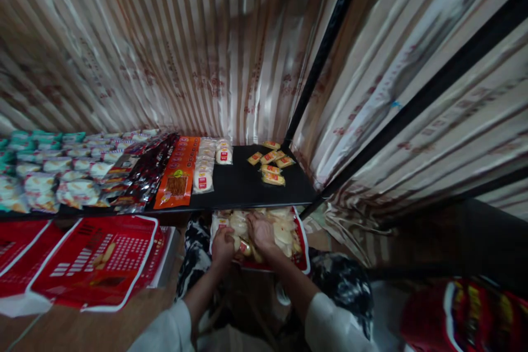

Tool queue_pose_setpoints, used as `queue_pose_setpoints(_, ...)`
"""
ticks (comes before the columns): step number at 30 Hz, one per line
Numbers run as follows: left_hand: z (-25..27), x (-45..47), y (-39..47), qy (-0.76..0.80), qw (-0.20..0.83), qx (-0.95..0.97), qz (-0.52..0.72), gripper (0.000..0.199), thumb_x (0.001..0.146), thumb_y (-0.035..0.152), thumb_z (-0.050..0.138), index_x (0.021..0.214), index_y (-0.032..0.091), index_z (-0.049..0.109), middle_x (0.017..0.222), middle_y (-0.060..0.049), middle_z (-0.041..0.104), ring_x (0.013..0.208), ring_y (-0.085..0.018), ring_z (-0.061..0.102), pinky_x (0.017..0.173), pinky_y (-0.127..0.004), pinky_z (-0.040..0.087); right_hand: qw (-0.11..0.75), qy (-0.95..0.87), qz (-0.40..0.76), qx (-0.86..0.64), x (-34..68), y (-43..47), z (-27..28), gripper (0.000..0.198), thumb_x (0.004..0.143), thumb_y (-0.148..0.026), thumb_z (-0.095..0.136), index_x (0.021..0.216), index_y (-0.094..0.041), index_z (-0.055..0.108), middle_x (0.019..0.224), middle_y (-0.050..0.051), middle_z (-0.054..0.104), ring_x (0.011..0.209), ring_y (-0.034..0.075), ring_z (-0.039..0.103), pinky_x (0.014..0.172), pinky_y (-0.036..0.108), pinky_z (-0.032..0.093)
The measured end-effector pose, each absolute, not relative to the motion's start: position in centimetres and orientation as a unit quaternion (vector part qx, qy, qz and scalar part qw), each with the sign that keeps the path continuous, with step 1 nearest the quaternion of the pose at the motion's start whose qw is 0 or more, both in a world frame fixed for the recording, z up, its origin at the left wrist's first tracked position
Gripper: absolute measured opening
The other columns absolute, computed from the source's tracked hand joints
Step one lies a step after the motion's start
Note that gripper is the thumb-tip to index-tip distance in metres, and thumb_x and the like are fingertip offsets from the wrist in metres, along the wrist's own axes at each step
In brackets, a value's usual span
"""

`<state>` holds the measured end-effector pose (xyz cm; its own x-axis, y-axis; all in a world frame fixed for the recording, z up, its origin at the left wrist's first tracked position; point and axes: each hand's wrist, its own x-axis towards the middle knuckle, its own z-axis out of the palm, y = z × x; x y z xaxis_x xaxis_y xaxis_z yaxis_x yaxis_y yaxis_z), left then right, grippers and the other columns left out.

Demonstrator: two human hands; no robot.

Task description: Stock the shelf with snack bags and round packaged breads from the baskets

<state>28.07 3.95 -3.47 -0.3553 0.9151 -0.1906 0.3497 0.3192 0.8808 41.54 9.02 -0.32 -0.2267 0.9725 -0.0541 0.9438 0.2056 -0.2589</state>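
A red bag with a white edge (305, 247) lies open between my knees, full of wrapped snacks. My left hand (223, 246) is at the bag's left side, its fingers curled on a white snack packet (223, 224) with a red label. Deeper in the middle, my right hand (262, 231) is bent down among pale round packets (284, 234); its fingers look closed, but what they hold is hidden. Small yellow-wrapped snacks (245, 247) lie between my two hands.
Above the bag is a black shelf (231, 187) bearing small yellow packets (273, 173), white packets (203, 176), an orange pouch (177, 173) and rows of wrapped snacks (78, 168). Red printed bags (99, 264) lie left. Black posts (325, 55) and striped curtains (206, 49) surround the shelf.
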Motion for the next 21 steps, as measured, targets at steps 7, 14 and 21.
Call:
queue_pose_setpoints(7,-2.5,28.0,4.2,0.726,0.384,0.41,0.397,0.028,0.066,0.003,0.05,0.086,0.017,0.064,0.098,-0.006,0.066,0.101,-0.02,0.059,0.095,-0.032,0.042,0.168,-0.749,0.184,-0.614,44.2,7.1,1.6,0.032,0.091,-0.027,0.036,0.095,-0.019,0.067,0.1,0.009,0.068,0.093,0.019,0.061,0.082,0.026,0.042)
queue_pose_setpoints(14,-1.2,30.0,4.4,0.67,0.532,0.288,0.431,0.042,0.071,0.019,0.058,0.113,0.022,0.056,0.108,-0.006,0.064,0.067,-0.013,0.064,0.054,-0.022,0.049,0.325,-0.64,0.322,-0.618,47.4,7.4,2.5,0.029,0.083,-0.04,0.042,0.08,-0.021,0.064,0.07,0.001,0.066,0.065,0.017,0.059,0.061,0.026,0.043)
queue_pose_setpoints(21,1.0,30.8,4.5,0.546,0.608,0.287,0.501,0.035,0.065,0.036,0.069,0.092,0.015,0.062,0.078,-0.003,0.067,0.051,-0.008,0.056,0.041,-0.016,0.038,0.381,-0.586,0.437,-0.566,47.6,8.6,3.6,0.032,0.072,-0.05,0.052,0.066,-0.019,0.059,0.057,-0.002,0.056,0.053,0.013,0.049,0.05,0.023,0.037)
